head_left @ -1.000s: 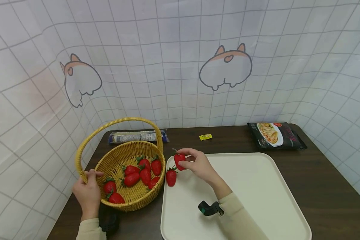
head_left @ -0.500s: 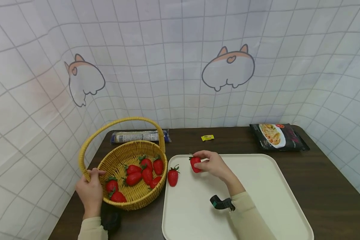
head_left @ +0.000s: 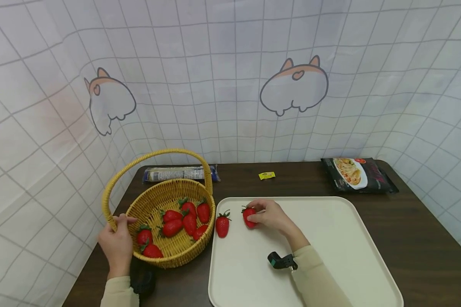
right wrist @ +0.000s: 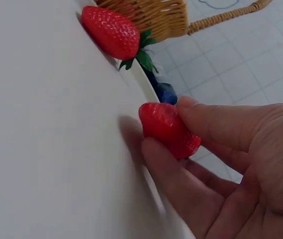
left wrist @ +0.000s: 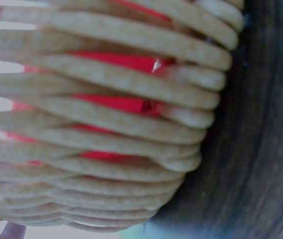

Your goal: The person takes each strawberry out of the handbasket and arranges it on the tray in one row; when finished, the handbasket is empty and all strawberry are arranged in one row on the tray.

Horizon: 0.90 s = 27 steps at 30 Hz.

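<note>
My left hand [head_left: 116, 245] grips the base of the handle of a yellow wicker basket [head_left: 178, 259], at its left side. Several red strawberries [head_left: 172, 228] lie in the basket; through its weave, red shows in the left wrist view. Over the upper left of a white tray [head_left: 311, 256], my right hand [head_left: 270, 217] pinches a strawberry [right wrist: 168, 128] between thumb and fingers. A shadow lies beside that strawberry on the tray; whether it touches the surface I cannot tell. Another strawberry [head_left: 222, 225] lies on the tray close to the basket, green leaves pointing to the back.
Behind the basket lies a long blue-and-clear packet [head_left: 180, 174]. A small yellow sachet [head_left: 266, 175] is on the dark table [head_left: 238, 181] beyond the tray. At the back right rests a black food pack [head_left: 359, 175]. A white grid-patterned curtain surrounds the table.
My right hand has carried its strawberry rightward from beside the other one, then lowered it toward the tray. The left hand keeps its hold on the basket handle.
</note>
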Each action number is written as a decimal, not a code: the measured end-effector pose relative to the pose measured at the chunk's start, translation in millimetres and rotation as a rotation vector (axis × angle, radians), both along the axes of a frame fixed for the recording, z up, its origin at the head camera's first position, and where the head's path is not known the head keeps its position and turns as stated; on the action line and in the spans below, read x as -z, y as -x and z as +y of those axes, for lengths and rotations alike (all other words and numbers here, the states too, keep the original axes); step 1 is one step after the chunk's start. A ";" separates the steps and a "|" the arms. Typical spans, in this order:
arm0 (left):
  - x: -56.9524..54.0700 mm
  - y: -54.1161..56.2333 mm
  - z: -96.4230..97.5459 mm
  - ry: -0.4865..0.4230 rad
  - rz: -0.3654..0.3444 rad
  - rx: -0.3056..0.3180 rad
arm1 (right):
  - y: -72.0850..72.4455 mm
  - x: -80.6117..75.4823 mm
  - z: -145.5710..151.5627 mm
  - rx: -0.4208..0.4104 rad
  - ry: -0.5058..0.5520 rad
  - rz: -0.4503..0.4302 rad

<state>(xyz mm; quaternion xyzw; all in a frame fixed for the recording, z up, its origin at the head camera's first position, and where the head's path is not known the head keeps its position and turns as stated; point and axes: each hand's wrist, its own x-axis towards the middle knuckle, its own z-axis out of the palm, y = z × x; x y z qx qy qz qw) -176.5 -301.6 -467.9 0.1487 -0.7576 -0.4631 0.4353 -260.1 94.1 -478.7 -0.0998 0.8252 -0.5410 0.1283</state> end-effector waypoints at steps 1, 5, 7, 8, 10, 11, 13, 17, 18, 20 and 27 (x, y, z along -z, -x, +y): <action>0.1 0.3 -0.1 0.001 0.000 -0.002 | -0.2 0.6 -1.0 -0.005 0.004 -0.001; 0.9 0.7 -0.4 -0.004 -0.004 -0.007 | -0.5 2.9 -4.8 -0.012 0.010 -0.009; 1.1 0.6 -0.4 -0.006 -0.011 -0.010 | -0.8 3.3 -5.6 -0.009 0.007 -0.004; 1.1 0.6 -0.3 -0.008 -0.013 -0.011 | -1.0 3.2 -6.0 -0.008 0.006 -0.003; 0.7 0.2 -0.2 -0.006 -0.024 -0.012 | -1.7 2.6 -6.1 -0.002 0.001 0.001; 0.3 0.0 -0.1 -0.005 -0.029 -0.013 | -2.1 1.9 -6.1 0.001 -0.005 0.006; -0.1 -0.5 -0.1 -0.004 -0.037 -0.014 | -3.1 0.8 -5.9 0.008 -0.015 0.012; 0.2 -0.9 -0.6 -0.008 -0.048 -0.012 | -4.4 -0.4 -5.9 0.019 -0.026 0.020; 0.4 -0.8 -0.8 -0.009 -0.048 -0.011 | -4.4 -0.2 -5.8 0.018 -0.022 0.017; 0.5 -0.7 -0.8 -0.009 -0.049 -0.008 | -4.1 0.4 -5.9 0.011 -0.006 0.006; -0.1 -0.5 -0.1 -0.003 -0.040 -0.008 | -3.8 2.8 -7.8 -0.050 0.019 -0.002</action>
